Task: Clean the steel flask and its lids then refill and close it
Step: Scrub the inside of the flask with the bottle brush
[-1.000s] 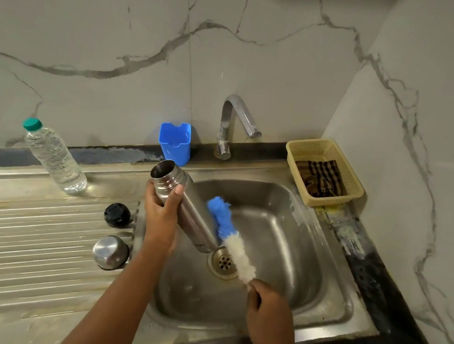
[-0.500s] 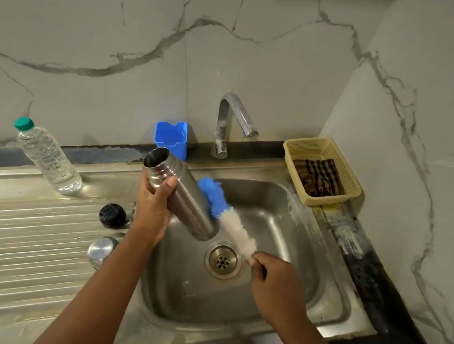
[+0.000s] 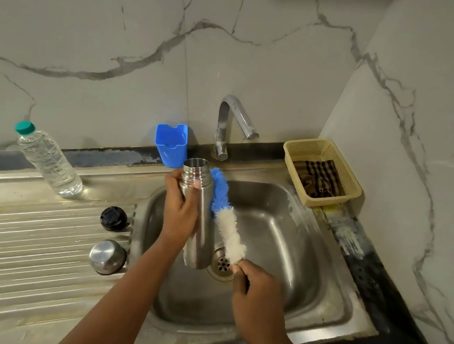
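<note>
Open cylindrical steel flask (image 3: 200,215), held nearly upright above the basin of the stainless steel sink (image 3: 292,244), its uncapped mouth uppermost and its base just above the round drain (image 3: 222,263). The left hand (image 3: 180,213) grips the flask's upper body from the left side: the thumb lies across the front just below the threaded neck, and the remaining fingers curl behind the body, where they cannot be seen. Against the flask's right side lies a bottle brush with blue upper and white lower bristles (image 3: 225,217), its blue tip reaching as high as the neck. The right hand (image 3: 255,290) holds the brush at the lower end of the white bristles, its fingers curled closed round the handle, which is hidden inside them. On the ribbed draining board to the left stand a round black inner lid (image 3: 113,218) and, nearer the viewer, a domed steel outer lid (image 3: 107,256), both apart from the flask. Further left leans a clear plastic water bottle with green cap (image 3: 47,160). Behind the sink stand a blue plastic cup (image 3: 171,144) and a chrome tap (image 3: 229,125); at right, a beige perforated basket (image 3: 351,184) holds a striped cloth (image 3: 317,177).
</note>
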### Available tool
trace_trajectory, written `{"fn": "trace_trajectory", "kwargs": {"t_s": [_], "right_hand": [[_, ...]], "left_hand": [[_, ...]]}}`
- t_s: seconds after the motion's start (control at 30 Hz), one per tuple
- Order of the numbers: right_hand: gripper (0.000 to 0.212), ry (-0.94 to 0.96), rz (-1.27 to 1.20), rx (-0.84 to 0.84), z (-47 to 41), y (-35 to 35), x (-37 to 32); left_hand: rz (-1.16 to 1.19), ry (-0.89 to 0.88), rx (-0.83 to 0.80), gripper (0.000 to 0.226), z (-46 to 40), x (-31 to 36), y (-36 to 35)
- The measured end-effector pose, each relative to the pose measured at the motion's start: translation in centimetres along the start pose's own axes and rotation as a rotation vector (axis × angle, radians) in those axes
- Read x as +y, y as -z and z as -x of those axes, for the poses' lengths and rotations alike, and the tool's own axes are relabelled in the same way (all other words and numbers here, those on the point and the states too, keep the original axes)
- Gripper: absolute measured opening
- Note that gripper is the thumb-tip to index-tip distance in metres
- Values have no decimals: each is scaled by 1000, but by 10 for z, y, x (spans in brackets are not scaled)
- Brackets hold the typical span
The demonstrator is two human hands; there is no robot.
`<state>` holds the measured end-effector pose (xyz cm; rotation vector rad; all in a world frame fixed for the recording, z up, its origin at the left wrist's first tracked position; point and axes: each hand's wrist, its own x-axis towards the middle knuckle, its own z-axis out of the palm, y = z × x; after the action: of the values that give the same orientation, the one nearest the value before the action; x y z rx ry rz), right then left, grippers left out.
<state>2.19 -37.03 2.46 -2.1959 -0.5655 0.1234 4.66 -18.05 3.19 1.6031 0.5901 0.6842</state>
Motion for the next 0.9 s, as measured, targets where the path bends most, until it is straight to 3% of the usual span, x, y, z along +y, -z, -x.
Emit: {"fn": "trace_trajectory", "kwargs": {"t_s": [0.13, 0.27, 0.4, 0.53, 0.67, 0.9], "right_hand": [[42, 34, 4, 17, 4, 5, 6], [39, -27, -21, -33, 9, 5, 27], [17, -154, 63, -142, 14, 2, 42], [20, -29, 14, -21, 12, 15, 24], [21, 132, -1, 59, 14, 25, 17], [11, 76, 226, 17, -9, 16, 69]], "left_hand": [[-185, -21, -158, 80, -5, -3, 4], [-152, -47, -138, 73, -9, -6, 9], [-149, -53, -204, 71, -8, 2, 19], [-426, -254, -294, 67, -8, 11, 40], [-516, -406, -400, 74, -2, 9, 64], [-655, -694, -661, 75, 9, 3, 87]]}}
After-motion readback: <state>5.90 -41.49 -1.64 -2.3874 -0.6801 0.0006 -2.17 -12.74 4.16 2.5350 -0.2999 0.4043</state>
